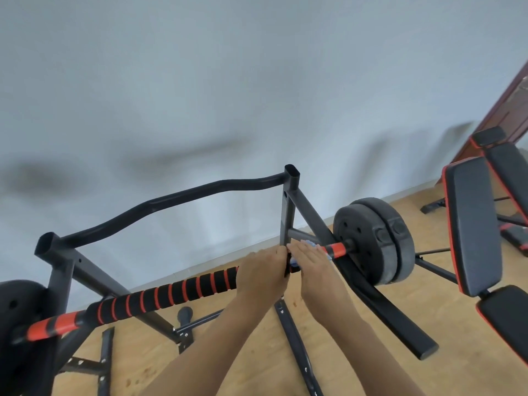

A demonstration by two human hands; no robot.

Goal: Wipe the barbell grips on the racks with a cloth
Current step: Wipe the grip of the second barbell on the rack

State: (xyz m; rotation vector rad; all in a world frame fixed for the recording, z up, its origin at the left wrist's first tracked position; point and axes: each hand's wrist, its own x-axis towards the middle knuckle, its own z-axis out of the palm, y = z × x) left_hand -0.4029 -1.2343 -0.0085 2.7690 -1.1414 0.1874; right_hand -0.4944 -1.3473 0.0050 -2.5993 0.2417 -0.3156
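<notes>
A barbell with a black and red striped foam grip point(171, 295) lies across a dark steel rack point(288, 212). My left hand point(264, 274) curls round the grip near its right end. Right beside it, my right hand point(313, 264) lies over the bar with fingers extended, pressing a light blue cloth point(310, 243) onto it. Only a small edge of the cloth shows past the fingers. A red sleeve point(337, 250) runs from the cloth to black weight plates point(374, 241).
Another black plate point(17, 312) hangs on the bar's left end. A curved crossbar point(171, 200) joins the rack's two posts. Black and red padded benches point(474, 224) stand at the right on the wooden floor point(357, 352). A pale wall is behind.
</notes>
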